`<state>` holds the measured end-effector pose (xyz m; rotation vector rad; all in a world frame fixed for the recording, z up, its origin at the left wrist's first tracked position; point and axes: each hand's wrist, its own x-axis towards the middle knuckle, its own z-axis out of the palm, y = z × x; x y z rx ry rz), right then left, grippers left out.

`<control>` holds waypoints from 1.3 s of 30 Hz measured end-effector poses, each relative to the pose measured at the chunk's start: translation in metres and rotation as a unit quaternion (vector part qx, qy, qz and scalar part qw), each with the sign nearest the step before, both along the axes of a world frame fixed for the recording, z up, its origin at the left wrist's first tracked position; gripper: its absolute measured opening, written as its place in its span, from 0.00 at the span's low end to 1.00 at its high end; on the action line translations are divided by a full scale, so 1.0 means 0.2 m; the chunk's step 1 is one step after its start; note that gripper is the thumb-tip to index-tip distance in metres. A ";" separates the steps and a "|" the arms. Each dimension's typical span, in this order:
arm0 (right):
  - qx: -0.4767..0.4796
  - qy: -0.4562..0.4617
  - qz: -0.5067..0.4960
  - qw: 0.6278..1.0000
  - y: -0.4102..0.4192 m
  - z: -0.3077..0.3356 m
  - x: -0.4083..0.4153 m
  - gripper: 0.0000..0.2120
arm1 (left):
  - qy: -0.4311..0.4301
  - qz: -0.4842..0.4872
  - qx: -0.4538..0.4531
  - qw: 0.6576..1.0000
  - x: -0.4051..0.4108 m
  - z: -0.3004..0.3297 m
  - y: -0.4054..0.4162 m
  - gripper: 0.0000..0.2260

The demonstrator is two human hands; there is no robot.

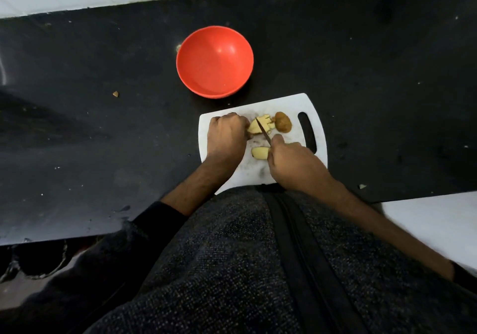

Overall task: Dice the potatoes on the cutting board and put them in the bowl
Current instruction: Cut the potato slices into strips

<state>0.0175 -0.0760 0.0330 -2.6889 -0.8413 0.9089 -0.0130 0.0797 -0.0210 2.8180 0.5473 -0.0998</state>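
Dicing is underway: the left hand [227,135] pins a potato piece [254,128] while the right hand's [291,163] closed grip drives the knife [263,133]; next, cross-cuts, then the empty bowl [214,61].

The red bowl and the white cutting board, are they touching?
Apart. The head view shows a strip of black counter between the red bowl and the far edge of the cutting board.

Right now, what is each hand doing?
Left hand: curled, holding the potato piece being cut.
Right hand: closed on the knife.
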 end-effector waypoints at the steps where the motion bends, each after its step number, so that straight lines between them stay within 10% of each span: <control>1: 0.000 0.000 0.000 1.000 0.02 -0.01 0.00 0.15 | -0.001 -0.002 0.000 1.000 0.00 0.01 0.00 0.13; 17: -0.056 0.068 -0.026 0.996 0.15 -0.11 -0.01 0.23 | -0.005 0.001 -0.031 0.999 0.01 -0.03 0.00 0.08; 39: 0.029 -0.002 -0.062 0.998 -0.20 -0.03 -0.13 0.10 | -0.119 -0.057 -0.023 0.991 -0.07 -0.02 -0.06 0.08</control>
